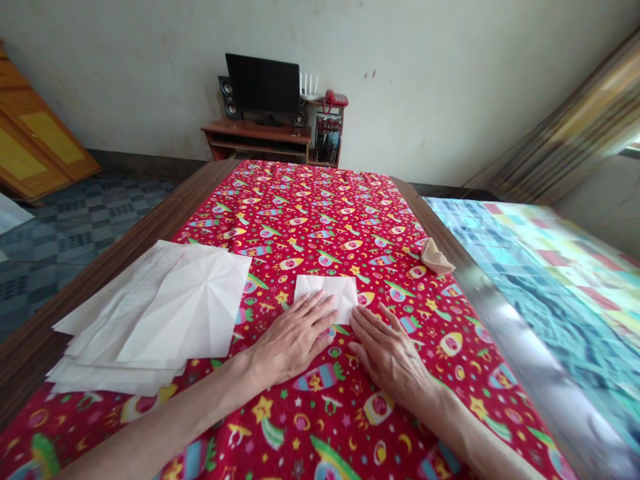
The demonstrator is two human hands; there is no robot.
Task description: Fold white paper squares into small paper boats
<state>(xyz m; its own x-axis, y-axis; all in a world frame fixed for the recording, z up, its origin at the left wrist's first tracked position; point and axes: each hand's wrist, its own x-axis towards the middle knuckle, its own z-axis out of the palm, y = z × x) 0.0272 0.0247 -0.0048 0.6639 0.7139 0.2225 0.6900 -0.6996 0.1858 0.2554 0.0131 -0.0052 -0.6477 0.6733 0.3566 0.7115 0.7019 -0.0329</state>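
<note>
Just below the frame's centre, a folded white paper [345, 294] lies longest across the frame; the left hand [293, 335], nearer, rests flat fingers, almost together, over its left part, while the right hand [391, 348] sets slightly spread fingers at its lower-right edge.

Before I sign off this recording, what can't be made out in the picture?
Head view, small creased white paper: its lower-left part, covered by the left hand.
Head view, lower white sheets in the stack: mostly covered by the top sheet.
Head view, right-hand speaker: largely hidden behind the monitor.
Head view, yellow-brown cupboard: cut off by the left edge.
</note>
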